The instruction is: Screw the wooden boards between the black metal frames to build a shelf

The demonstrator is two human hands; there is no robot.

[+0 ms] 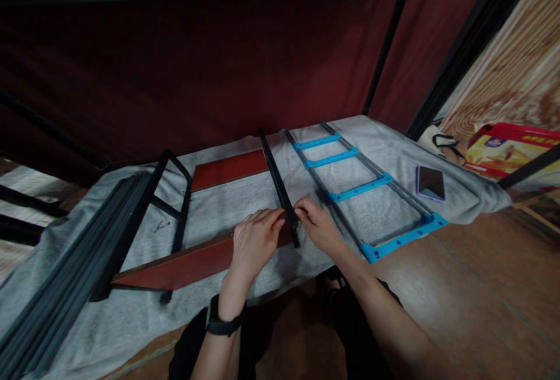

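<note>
- Head view: both hands meet at the near end of a black bar (279, 185).
- Left hand (258, 237): grip closed over the upper edge of the near red-brown board (188, 269), just beside the bar; dark watch (225, 326) on wrist.
- Right hand (321, 227): fingertips drawn together against the bar's other side; cannot tell whether this grip pinches anything small.
- Near board reaches from the bar to a black frame (133, 225) on the left; far red-brown board (230, 170) lies between the two as well.
- Small screws (161, 226) on grey cloth (207, 217), inside the frame.
- Grey tubes (79, 269) bundled left of it.
- Blue-runged rack (361, 189) right of the bar; phone (431, 183) beyond.
</note>
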